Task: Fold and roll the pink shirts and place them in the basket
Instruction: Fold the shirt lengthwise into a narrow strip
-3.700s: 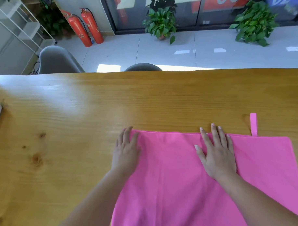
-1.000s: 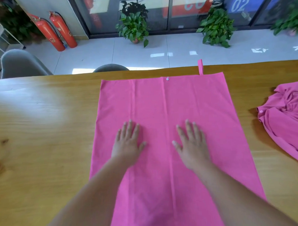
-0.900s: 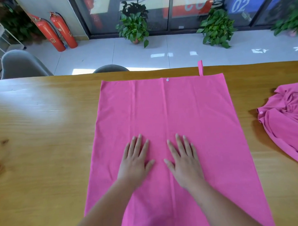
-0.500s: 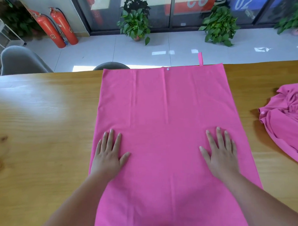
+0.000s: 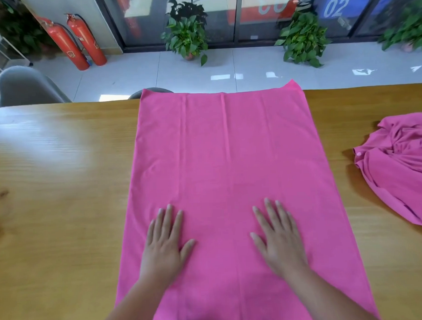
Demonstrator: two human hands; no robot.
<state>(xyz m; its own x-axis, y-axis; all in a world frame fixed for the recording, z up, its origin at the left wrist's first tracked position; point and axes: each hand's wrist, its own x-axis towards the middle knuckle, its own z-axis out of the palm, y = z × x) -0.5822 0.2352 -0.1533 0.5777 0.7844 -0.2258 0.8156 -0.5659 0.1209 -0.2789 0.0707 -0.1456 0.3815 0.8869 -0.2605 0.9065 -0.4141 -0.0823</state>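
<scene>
A pink shirt (image 5: 224,154), folded into a long flat rectangle, lies down the middle of the wooden table (image 5: 58,189), its far end reaching over the table's far edge. My left hand (image 5: 166,240) rests flat on its near left part, fingers straight and spread. My right hand (image 5: 278,236) lies flat on the near right part in the same way. A second pink shirt (image 5: 401,167) sits crumpled at the right edge of the table, apart from both hands. No basket is in view.
Beyond the table's far edge stand a grey chair (image 5: 23,87) at the left and a dark chair back (image 5: 152,91) behind the shirt. Two red fire extinguishers (image 5: 74,42) and potted plants (image 5: 189,38) line the glass wall.
Both hands slid over the shirt, together, then out to its sides, and now back inward nearer me. The shirt's far end now reaches over the table's far edge.
</scene>
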